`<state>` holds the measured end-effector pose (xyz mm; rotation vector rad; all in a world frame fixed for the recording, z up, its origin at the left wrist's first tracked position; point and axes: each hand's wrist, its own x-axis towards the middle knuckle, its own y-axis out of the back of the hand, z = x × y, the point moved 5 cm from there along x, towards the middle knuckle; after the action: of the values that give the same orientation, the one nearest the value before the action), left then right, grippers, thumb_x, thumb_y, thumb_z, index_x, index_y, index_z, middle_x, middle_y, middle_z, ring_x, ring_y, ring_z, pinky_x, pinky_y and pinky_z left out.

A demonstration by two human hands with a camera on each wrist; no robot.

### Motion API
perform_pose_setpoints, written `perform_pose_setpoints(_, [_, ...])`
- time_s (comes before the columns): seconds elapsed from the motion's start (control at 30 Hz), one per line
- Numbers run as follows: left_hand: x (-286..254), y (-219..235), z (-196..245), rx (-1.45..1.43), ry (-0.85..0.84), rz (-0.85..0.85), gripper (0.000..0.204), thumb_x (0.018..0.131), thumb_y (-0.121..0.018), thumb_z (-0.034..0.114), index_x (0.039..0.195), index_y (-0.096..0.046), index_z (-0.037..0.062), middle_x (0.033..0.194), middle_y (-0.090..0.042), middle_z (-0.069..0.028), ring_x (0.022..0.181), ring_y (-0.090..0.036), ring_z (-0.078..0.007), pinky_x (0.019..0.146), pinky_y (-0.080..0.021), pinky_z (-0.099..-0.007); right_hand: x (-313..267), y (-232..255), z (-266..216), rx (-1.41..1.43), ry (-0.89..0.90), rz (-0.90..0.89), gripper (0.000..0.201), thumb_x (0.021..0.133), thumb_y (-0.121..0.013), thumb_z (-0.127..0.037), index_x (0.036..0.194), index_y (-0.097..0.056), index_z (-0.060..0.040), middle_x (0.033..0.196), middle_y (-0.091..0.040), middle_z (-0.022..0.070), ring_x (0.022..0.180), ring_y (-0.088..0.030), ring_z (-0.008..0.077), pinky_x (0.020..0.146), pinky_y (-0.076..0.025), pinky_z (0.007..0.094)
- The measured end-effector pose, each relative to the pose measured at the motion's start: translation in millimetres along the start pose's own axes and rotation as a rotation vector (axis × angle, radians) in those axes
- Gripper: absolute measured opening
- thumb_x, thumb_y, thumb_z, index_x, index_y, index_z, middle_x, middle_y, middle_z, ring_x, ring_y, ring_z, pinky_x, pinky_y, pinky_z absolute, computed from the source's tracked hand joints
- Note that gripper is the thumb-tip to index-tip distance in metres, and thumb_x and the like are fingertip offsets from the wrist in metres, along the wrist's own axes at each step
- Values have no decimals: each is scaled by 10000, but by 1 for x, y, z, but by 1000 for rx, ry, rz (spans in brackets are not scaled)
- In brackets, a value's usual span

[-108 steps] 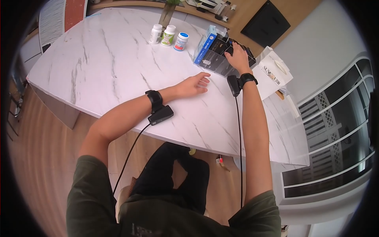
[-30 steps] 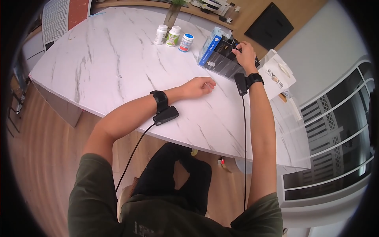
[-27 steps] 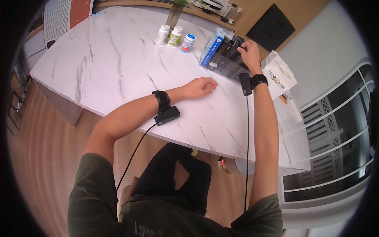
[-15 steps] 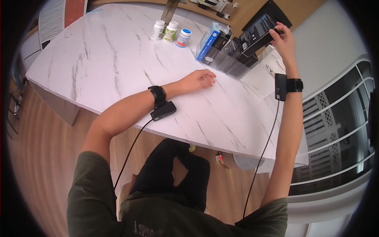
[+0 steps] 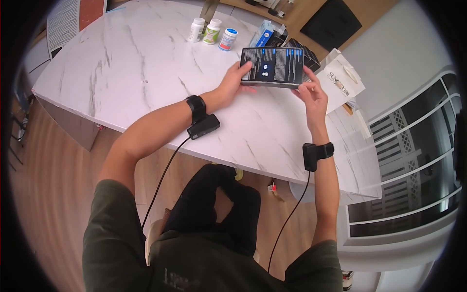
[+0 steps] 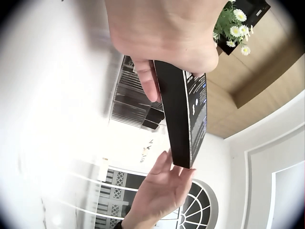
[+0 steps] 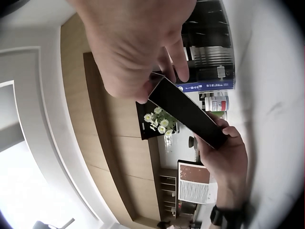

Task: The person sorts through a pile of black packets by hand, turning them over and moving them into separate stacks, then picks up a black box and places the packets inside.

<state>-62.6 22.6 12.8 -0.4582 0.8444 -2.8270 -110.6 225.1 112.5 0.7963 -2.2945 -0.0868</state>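
Box (image 5: 272, 66) from above and both sides.

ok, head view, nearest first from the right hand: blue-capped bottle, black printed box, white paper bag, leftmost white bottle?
1. Black printed box: in right hand
2. White paper bag: right side
3. Blue-capped bottle: left, beyond box
4. Leftmost white bottle: farther left

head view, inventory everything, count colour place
held box: 1, black, between both hands
bottles: 3, white, far side
vase: 1, greenish-brown, behind bottles
more boxes: several, black and blue, behind held box
paper bag: 1, white, right of boxes
panel: 1, black, back right
sheet: 1, red-brown and white, upper left
table: 1, white, centre
window: 1, dark, right
shirt: 1, dark green, bottom
wrist cameras: 2, black, wrists
left hand: 1, box's left end
right hand: 1, box's right end
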Motion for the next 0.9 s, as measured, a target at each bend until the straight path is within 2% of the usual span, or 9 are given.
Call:
perform_pose_setpoints(0.07, [5,8,5,44,-65,86,425,943,-515,357,1199,-469,21,964,-612,-94,771,-634,-150,559,-551,-275,-8,2,12,107,-111,10,113,905,-552,-110,901,-590,-3,1371,-416,157,1074,-572,193,832,-555,333])
perform_pose_setpoints(0.17, [5,7,11,199,-194,86,493,924,-558,340,1267,-453,2,971,-607,-83,764,-617,-121,534,-541,-253,-9,6,21,-10,-248,127,200,903,-546,-99,1081,-524,-11,1327,-449,151,1054,-579,182,810,-558,322])
perform_pose_setpoints(0.37, [4,8,23,272,-329,112,567,900,-600,327,1341,-432,12,1039,-599,-87,799,-606,-107,535,-534,-238,0,4,39,-48,-233,-15,437,884,-547,-74,1264,-337,-17,1165,-535,134,965,-607,174,713,-569,301])
perform_pose_setpoints(0.47, [7,12,29,315,-412,202,565,894,-612,302,1353,-430,27,1018,-614,-87,769,-612,-102,530,-527,-233,10,-1,46,-24,-285,19,459,868,-568,-69,1259,-335,-11,1146,-553,139,916,-625,177,675,-570,289])
perform_pose_setpoints(0.57, [2,11,40,421,-507,225,569,883,-628,278,1358,-429,35,981,-632,-83,720,-612,-96,522,-517,-227,22,-9,77,-4,-189,37,509,851,-585,-63,1277,-314,-3,1120,-575,138,832,-642,172,623,-571,278])
perform_pose_setpoints(0.7, [-1,6,44,545,-566,197,571,868,-649,257,1361,-438,63,975,-644,-80,700,-606,-88,521,-507,-221,13,-22,114,20,-265,145,490,815,-635,-77,1246,-412,-13,970,-641,103,748,-651,151,499,-524,249])
perform_pose_setpoints(0.73, [0,7,43,569,-559,208,551,860,-660,259,1341,-468,69,940,-652,-73,675,-598,-81,508,-494,-215,8,-22,122,10,-296,164,390,820,-630,-94,1173,-489,-8,927,-660,112,716,-644,148,513,-506,256])
perform_pose_setpoints(0.83, [-2,5,41,670,-552,184,525,855,-669,260,1313,-500,68,892,-657,-63,644,-587,-74,496,-479,-209,-1,-17,129,-262,-38,170,360,830,-617,-134,1141,-508,12,894,-670,142,656,-637,180,563,-499,286])
perform_pose_setpoints(0.9, [0,5,38,657,-602,184,502,857,-666,247,1303,-513,76,875,-655,-53,628,-577,-62,488,-472,-205,-8,-14,114,-458,63,184,343,845,-588,-174,1103,-506,35,835,-654,209,671,-650,291,630,-492,339])
